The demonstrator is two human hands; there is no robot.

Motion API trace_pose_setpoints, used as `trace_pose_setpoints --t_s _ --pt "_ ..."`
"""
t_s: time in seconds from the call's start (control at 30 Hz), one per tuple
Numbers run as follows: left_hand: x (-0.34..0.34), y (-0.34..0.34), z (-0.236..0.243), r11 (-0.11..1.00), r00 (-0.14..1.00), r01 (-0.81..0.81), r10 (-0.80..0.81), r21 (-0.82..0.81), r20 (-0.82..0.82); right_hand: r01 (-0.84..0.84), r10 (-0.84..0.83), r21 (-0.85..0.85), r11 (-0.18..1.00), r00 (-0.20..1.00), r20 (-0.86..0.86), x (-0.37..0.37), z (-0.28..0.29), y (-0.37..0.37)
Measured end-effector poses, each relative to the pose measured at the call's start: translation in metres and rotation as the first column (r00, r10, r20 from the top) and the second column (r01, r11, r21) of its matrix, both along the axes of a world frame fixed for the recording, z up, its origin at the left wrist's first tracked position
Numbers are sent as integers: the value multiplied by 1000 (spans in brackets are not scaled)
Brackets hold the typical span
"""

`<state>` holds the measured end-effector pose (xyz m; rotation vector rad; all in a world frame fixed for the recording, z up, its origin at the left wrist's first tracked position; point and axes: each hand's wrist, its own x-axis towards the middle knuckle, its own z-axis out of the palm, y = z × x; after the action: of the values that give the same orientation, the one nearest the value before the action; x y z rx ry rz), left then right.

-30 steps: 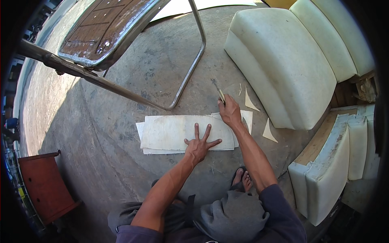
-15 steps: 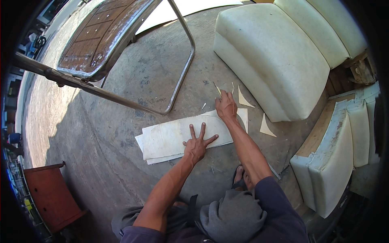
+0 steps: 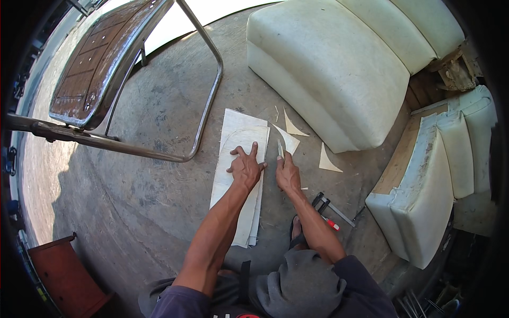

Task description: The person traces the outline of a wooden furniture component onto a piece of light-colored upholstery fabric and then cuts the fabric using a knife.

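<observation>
My left hand point(image 3: 246, 168) lies flat with its fingers spread, pressing on a stack of white sheets point(image 3: 243, 117) on the concrete floor. The stack is long and narrow, pointing away from me, and a faint curved line shows near its far end. To the right of the sheets, my right hand point(image 3: 288, 174) is closed round a slim knife point(image 3: 280, 148), its tip pointing away from me and apart from the stack. Just beyond the knife lies a curved, pointed offcut point(image 3: 287, 140). Two similar offcuts, one farther off point(image 3: 293, 125) and one to the right point(image 3: 327, 159), lie nearby.
A bar clamp point(image 3: 339, 213) with a red handle lies right of my right forearm. Cream padded seats point(image 3: 323, 69) stand at the far right, another padded piece point(image 3: 424, 201) nearer. A metal-framed chair point(image 3: 204, 116) stands far left, a red-brown panel point(image 3: 69, 275) near left.
The sheets have turned from lying crosswise to pointing away from me. My right hand has come nearer with the knife. Another offcut now lies free by the stack. The whole view has shifted slightly.
</observation>
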<state>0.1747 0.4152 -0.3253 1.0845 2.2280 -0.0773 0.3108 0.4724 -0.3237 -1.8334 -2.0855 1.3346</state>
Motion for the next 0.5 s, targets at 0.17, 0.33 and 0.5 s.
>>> trace_pose_setpoints --t_s 0.17,0.33,0.5 --pt "-24 -10 -6 981 982 188 -188 46 8 -111 105 85 990 992 68 -33 -10 26" --pt "-34 -10 -2 990 985 139 -139 13 97 -79 73 34 996 988 137 -64 -11 31" --pt "-28 -3 6 942 943 327 -321 80 -86 -87 84 12 996 981 175 -67 -14 31"
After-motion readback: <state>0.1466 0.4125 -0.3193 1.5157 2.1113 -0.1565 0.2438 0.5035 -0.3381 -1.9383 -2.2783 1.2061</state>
